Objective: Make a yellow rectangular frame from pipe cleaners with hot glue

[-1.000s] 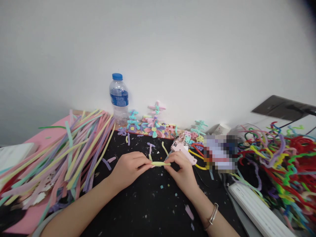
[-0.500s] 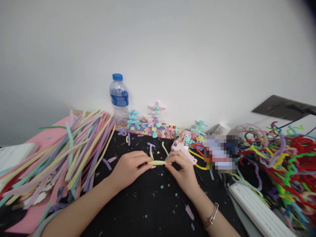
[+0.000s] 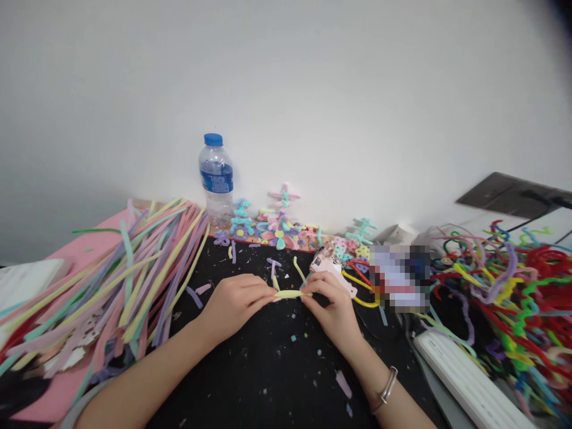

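Observation:
Between my two hands a short yellow pipe cleaner (image 3: 288,294) is held level, just above the black table top (image 3: 268,381). My left hand (image 3: 239,301) pinches its left end between thumb and fingers. At the other end, my right hand (image 3: 329,302) grips it the same way; a metal bracelet (image 3: 388,390) circles that wrist. Just beyond the fingers lies a small purple and yellow pipe cleaner piece (image 3: 274,271). Another yellow piece (image 3: 298,268) rests close to the right fingers.
Long pastel pipe cleaners (image 3: 143,268) are heaped at left on a pink sheet (image 3: 102,238). A water bottle (image 3: 216,179) stands by the wall, beside finished fuzzy flowers (image 3: 280,235). On the right are tangled coloured pipe cleaners (image 3: 527,292) and a white power strip (image 3: 469,378).
The yellow pipe cleaner and my fingertips have shifted very slightly to the right. Both hands keep their pinch, and everything else stays put.

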### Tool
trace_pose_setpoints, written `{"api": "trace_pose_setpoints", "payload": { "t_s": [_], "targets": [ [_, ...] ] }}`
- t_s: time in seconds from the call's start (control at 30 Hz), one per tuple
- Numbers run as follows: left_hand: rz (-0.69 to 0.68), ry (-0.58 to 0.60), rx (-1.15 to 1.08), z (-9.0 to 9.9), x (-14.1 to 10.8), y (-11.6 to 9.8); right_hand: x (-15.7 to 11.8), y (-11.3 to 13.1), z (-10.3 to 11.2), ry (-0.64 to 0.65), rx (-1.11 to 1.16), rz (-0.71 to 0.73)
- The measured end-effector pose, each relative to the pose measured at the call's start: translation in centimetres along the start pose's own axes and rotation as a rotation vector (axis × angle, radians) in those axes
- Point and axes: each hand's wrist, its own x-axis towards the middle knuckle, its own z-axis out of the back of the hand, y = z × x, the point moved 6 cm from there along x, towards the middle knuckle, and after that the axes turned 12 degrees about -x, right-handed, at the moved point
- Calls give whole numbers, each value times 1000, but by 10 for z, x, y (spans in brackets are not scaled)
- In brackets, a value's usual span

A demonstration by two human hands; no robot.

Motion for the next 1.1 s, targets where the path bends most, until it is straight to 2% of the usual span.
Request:
{"api": "trace_pose_setpoints", "payload": {
  "t_s": [0.23,0.57,1.1],
  "targets": [
    [-28,9,17,2,0,-4,-2,4,0,16,-53,40],
    [-94,88,22,-7,0,-11,-9,29,-9,60,-186,244],
    [-48,112,32,-7,1,-8,-4,12,-5,55,-144,107]
  ]
}}
